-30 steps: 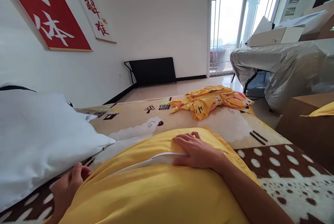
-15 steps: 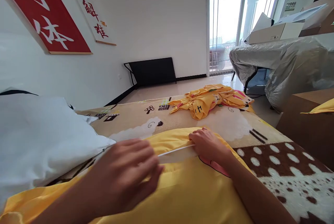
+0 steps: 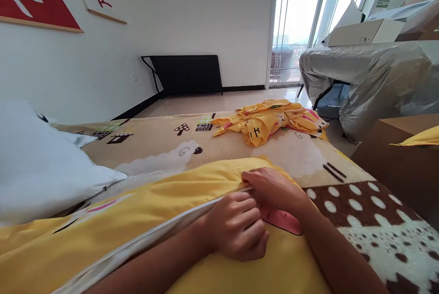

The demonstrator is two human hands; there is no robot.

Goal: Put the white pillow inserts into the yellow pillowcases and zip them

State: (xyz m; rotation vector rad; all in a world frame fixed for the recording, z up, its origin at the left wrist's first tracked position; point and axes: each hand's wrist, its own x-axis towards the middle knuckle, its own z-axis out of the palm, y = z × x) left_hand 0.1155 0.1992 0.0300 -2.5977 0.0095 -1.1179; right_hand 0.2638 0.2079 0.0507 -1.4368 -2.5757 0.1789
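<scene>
A plump yellow pillowcase [image 3: 281,271] with a pink printed patch lies in front of me. A white-edged seam [image 3: 113,253], which looks like a zipper, runs diagonally across it. My right hand [image 3: 274,189] pinches the fabric at the seam's far right end. Right beside it, my left hand [image 3: 238,225] is closed with curled fingers at the seam; whatever is in them is hidden. To the left rests a white pillow [image 3: 61,170]. Farther off lies a crumpled yellow printed cloth [image 3: 264,125].
Beneath everything spreads a beige and brown patterned blanket [image 3: 226,147]. At right stand a brown cardboard box [image 3: 394,166] with yellow cloth on it and plastic-covered furniture [image 3: 370,65] bearing boxes. A black panel [image 3: 188,74] leans on the back wall.
My left hand has moved right along the seam to beside my right hand, which stays on the fabric. The view has shifted, and more of the white-edged seam shows.
</scene>
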